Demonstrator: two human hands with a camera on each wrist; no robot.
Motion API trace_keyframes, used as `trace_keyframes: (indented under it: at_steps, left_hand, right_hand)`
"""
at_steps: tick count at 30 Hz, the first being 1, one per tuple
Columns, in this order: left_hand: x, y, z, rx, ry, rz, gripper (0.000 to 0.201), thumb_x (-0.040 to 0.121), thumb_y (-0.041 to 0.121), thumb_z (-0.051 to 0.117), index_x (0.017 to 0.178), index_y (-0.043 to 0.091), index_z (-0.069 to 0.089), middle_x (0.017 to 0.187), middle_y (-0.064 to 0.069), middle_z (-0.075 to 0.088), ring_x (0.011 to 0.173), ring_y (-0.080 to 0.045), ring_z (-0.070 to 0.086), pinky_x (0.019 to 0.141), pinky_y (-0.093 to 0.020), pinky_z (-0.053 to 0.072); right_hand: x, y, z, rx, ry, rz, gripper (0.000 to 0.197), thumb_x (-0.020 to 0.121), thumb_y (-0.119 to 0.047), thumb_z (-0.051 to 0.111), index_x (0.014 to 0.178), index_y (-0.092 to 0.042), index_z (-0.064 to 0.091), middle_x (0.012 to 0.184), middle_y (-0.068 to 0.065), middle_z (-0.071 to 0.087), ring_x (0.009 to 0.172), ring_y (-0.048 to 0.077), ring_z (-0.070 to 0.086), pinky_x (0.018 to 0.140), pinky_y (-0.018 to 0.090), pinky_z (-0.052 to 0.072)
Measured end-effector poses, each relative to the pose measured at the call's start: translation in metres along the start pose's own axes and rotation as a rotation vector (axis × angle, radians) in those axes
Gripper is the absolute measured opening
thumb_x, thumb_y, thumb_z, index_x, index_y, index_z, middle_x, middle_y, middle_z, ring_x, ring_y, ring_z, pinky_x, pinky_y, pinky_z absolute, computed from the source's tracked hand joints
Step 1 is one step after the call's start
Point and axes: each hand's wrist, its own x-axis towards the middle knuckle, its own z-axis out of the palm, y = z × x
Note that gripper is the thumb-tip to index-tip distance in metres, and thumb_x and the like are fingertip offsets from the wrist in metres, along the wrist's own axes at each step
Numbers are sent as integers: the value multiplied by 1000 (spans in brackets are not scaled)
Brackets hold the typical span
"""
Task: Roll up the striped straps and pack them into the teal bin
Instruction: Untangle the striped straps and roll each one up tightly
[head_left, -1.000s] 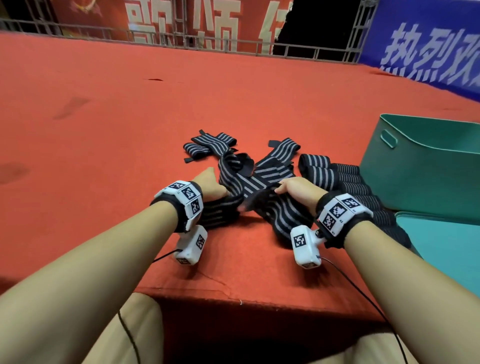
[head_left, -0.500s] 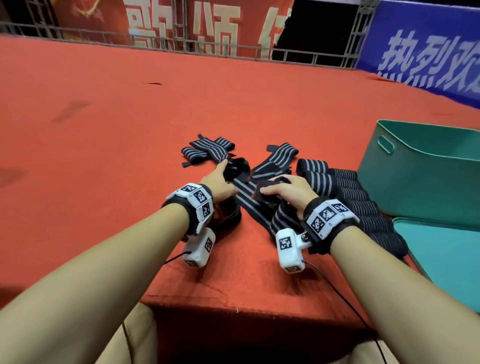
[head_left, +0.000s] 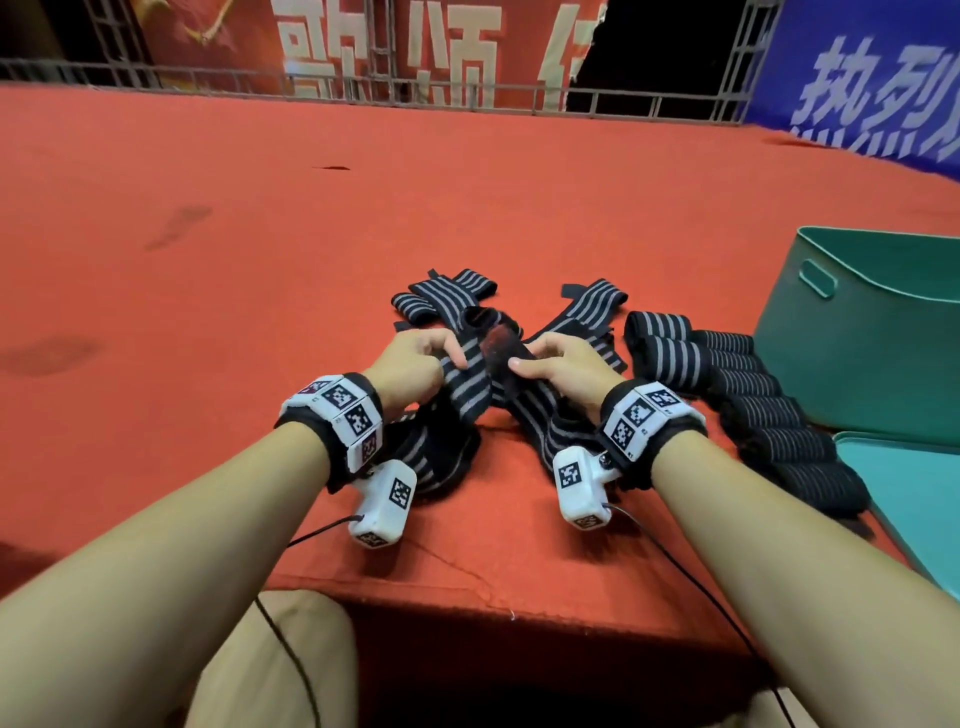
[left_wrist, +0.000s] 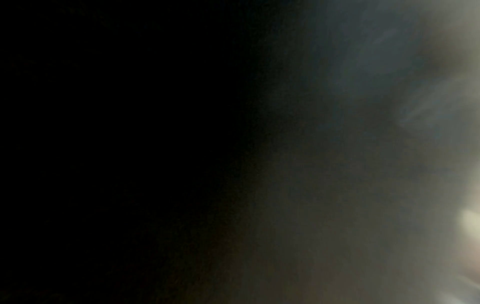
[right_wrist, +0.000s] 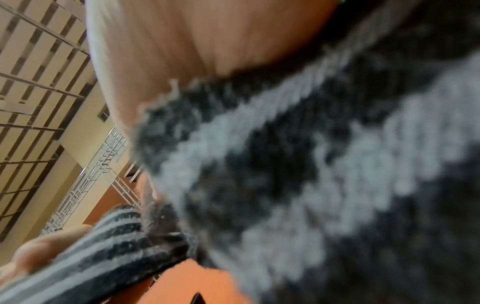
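At the near edge of a red-carpeted platform (head_left: 260, 260), a person's left hand (head_left: 410, 364) and right hand (head_left: 563, 364) each pinch a black strap with grey stripes (head_left: 470, 384) at centre frame, fingers curled onto the fabric; the strap's lower length drops behind both wrists and the white tracking modules (head_left: 387, 499) strapped there, so where it ends is hidden. The left wrist view is almost wholly black, with only a grey-green smear at its right edge, and nothing in it can be identified. The right wrist view is blurred: striped knit fills most of the frame, a palm sits above it in the upper centre, and fingertips (right_wrist: 39, 253) of a hand, which one is unclear, press a striped band at lower left. In the head view, more loose straps (head_left: 452, 296) lie tangled just beyond the hands, overlapping so that a count is impossible. A row of rolled straps (head_left: 737, 389) runs from centre right toward lower right, its nearest rolls dark and hard to separate. The teal bin (head_left: 857, 364) stands at the right edge, cut off by the frame, its inside not visible; a flat teal lid (head_left: 924, 493) lies below it, also cut off. Metal railings (head_left: 363, 83) and red and blue banners cross the top of the frame.
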Motion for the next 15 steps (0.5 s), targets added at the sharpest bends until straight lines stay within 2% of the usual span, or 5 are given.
trace_keyframes:
  at_steps: [5, 7, 9, 12, 15]
  left_hand:
    - [-10, 8, -1, -276, -93, -178, 27, 58, -3, 39, 71, 10, 60, 54, -3, 45, 42, -12, 36, 40, -19, 27]
    - [-9, 10, 1, -412, -26, -173, 11, 66, 5, 59, 66, 16, 54, 61, 1, 50, 52, -12, 44, 47, -20, 34]
    - [-3, 10, 1, -517, 131, -68, 27, 70, -2, 68, 62, 16, 49, 63, 0, 47, 58, -15, 45, 51, -24, 36]
    - [1, 19, -1, -865, 81, -16, 21, 64, -1, 55, 85, 3, 56, 83, -11, 53, 70, -24, 56, 59, -25, 51]
    - [-5, 34, 1, -1111, -73, -28, 25, 71, -2, 38, 73, 4, 62, 85, -9, 60, 74, -23, 62, 81, -26, 53]
  right_hand:
    - [-2, 2, 7, 132, 22, 16, 17, 90, -9, 76, 83, -12, 61, 97, 21, 70, 88, 27, 72, 93, 52, 59]
    - [-7, 0, 6, 320, -13, 37, 10, 94, 1, 68, 92, -4, 59, 105, 26, 72, 92, 35, 76, 89, 52, 61]
    - [-12, -5, 2, 447, 39, 17, 9, 95, 2, 65, 104, 1, 61, 104, 29, 73, 93, 36, 76, 86, 48, 62]
    - [-15, -14, -8, 681, 60, 14, 20, 97, 0, 59, 115, 2, 66, 100, 23, 75, 89, 30, 75, 80, 38, 61]
    - [-25, -27, -12, 751, -60, 48, 18, 100, -8, 55, 110, -5, 69, 96, 12, 74, 81, 23, 72, 75, 33, 60]
